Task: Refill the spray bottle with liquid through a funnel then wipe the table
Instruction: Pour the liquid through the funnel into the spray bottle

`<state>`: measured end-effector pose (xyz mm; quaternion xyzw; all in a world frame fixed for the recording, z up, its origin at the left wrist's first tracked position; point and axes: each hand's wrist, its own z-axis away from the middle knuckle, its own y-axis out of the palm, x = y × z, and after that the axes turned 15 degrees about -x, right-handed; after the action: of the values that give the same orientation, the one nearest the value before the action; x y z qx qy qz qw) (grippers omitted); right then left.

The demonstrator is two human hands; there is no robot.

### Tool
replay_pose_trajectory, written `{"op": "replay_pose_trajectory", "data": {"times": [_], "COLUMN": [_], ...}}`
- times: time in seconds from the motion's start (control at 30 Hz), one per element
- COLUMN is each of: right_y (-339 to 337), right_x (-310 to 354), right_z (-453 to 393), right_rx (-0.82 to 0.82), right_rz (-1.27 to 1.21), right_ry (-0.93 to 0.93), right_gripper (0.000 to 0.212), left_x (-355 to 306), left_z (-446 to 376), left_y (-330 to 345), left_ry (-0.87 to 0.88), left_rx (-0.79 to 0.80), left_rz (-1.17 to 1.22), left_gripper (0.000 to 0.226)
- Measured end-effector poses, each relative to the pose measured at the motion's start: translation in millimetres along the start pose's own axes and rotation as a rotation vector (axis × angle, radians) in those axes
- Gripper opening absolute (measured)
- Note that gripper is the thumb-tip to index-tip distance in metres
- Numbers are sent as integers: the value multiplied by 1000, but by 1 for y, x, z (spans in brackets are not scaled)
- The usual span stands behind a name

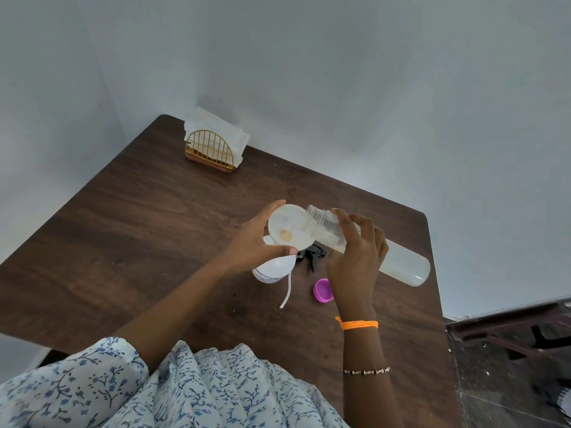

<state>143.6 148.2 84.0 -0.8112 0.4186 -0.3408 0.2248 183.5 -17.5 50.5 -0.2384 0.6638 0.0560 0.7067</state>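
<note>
My left hand (250, 245) grips the rim of a whitish funnel (289, 227) that sits on top of a white spray bottle (272, 268) standing on the brown table (139, 230). A long clear bottle (398, 264) is held tilted by my right hand (355, 257), its open mouth resting over the funnel's bowl. A small pool of pale liquid lies at the funnel's centre. The black spray trigger head (315, 253) with its white dip tube (287, 288) lies on the table just behind the spray bottle. A purple cap (323, 290) rests beside my right wrist.
A gold wire napkin holder (213, 149) with white napkins stands at the table's far corner by the wall. Dark furniture (509, 332) shows on the floor at the right, past the table's edge.
</note>
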Motion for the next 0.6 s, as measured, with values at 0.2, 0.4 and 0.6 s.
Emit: {"op": "replay_pose_trajectory", "data": {"times": [0.2,0.4,0.6], "right_y": [0,0,0], "right_x": [0,1,1], "right_z": [0,0,-1], "right_rx": [4,2,-8], "right_rz": [-5,-6,-13], "right_ry": [6,1,5], "right_gripper": [68,69,67], "left_x": [0,0,-2], "left_z": [-1,1,1], "left_y": [0,-1,-1], "left_ry": [18,13,15], "left_rx": [-14,-9,-13], "left_rz": [-25,-6,-15], "left_gripper": [89,91,90]}}
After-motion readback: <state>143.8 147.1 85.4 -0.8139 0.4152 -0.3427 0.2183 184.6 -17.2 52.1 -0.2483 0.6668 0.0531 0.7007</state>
